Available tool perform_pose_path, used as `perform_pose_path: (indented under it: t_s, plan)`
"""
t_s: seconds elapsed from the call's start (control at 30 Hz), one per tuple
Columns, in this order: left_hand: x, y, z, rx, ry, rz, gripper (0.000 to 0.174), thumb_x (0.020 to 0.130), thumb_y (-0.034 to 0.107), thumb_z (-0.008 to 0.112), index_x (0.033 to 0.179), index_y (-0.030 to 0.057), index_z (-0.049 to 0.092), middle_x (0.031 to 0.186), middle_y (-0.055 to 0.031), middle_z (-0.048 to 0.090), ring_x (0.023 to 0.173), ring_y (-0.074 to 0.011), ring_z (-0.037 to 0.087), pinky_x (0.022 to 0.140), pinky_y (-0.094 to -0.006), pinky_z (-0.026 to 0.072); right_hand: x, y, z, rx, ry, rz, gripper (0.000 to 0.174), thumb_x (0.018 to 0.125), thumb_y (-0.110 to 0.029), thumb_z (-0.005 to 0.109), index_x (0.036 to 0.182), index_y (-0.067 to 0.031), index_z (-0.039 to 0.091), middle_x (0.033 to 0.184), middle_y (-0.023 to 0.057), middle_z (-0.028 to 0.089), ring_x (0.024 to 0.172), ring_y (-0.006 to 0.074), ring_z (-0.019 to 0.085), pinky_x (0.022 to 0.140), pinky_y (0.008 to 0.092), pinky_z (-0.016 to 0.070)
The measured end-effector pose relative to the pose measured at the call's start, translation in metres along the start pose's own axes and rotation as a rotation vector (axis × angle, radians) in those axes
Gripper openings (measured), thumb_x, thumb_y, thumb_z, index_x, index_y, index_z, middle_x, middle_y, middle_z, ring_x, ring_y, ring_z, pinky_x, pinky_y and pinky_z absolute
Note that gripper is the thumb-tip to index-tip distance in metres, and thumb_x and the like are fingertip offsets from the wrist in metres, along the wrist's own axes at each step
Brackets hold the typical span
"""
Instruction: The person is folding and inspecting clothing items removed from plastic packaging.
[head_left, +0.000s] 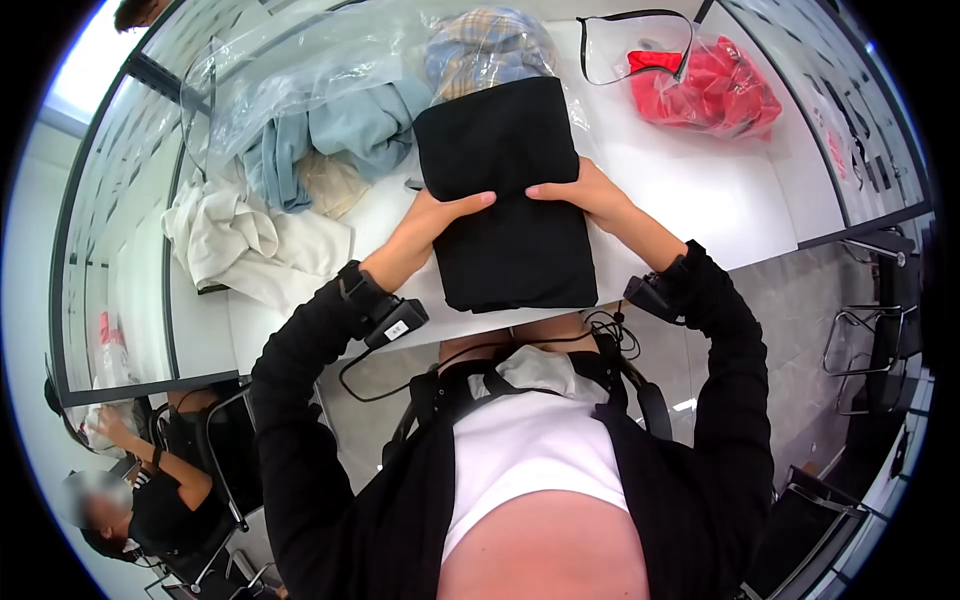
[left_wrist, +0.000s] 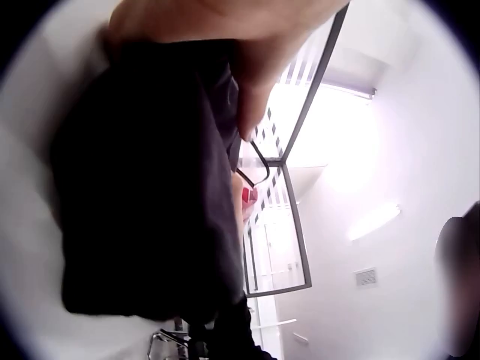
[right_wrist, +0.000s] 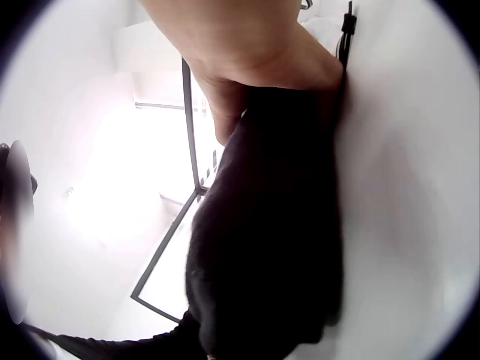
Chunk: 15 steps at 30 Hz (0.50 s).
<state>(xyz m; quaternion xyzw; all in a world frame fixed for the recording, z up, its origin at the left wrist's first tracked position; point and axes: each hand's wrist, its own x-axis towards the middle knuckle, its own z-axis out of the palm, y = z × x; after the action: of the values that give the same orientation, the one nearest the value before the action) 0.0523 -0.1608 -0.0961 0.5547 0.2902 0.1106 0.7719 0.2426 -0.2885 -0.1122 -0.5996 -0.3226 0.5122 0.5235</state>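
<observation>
A black folded cloth point(head_left: 515, 250), shaped like a flat rectangle, lies on the white table in front of the person's body. At its left edge the left hand point(head_left: 425, 228) grips it, thumb on top and fingers hidden at the side and underneath. The right hand point(head_left: 600, 200) holds the opposite edge the same way, and the two thumbs point toward each other across a crease. In the left wrist view the black cloth point(left_wrist: 142, 202) fills much of the picture below the left hand. The right wrist view shows the cloth point(right_wrist: 270, 217) as a thick stack under the right hand.
Light blue clothing point(head_left: 365, 130) and a plaid garment point(head_left: 490, 50) in clear plastic lie behind and to the left. White cloth point(head_left: 225, 235) is heaped at the left. A bagged red garment point(head_left: 715, 90) lies back right. Another person point(head_left: 165, 500) sits at lower left.
</observation>
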Motion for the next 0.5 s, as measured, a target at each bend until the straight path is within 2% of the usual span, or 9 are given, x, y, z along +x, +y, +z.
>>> perform_pose_path:
  t_s: [0.17,0.27,0.5]
  plan:
    - [0.001,-0.006,0.015,0.070,0.091,0.030,0.058,0.068,0.008,0.076,0.117,-0.0046,0.049,0.110,-0.0122,0.058,0.096,-0.0193,0.058,0.083,-0.0285,0.0472,-0.006,-0.007,0.021,0.002,0.129,-0.048,0.061,0.064,-0.011,0.078,0.116,0.0051,0.050,0.109,0.0129,0.059,0.098,0.0202,0.058,0.085,0.0297,0.0462]
    - [0.007,-0.015,0.008,0.077,0.129,-0.007,0.056,0.066,0.006,0.076,0.115,-0.0054,0.050,0.108,-0.0127,0.059,0.095,-0.0200,0.059,0.082,-0.0292,0.0482,-0.003,-0.003,0.017,-0.087,0.095,-0.054,0.063,0.062,-0.009,0.079,0.115,0.0052,0.050,0.108,0.0129,0.059,0.097,0.0209,0.058,0.084,0.0301,0.0467]
    - [0.000,-0.012,0.001,0.094,0.116,0.012,0.055,0.069,0.003,0.074,0.116,-0.0070,0.048,0.112,-0.0128,0.057,0.099,-0.0194,0.057,0.087,-0.0293,0.0457,0.001,0.002,0.006,0.007,0.024,-0.068,0.059,0.065,-0.003,0.075,0.117,0.0048,0.049,0.108,0.0118,0.059,0.098,0.0205,0.057,0.088,0.0298,0.0437]
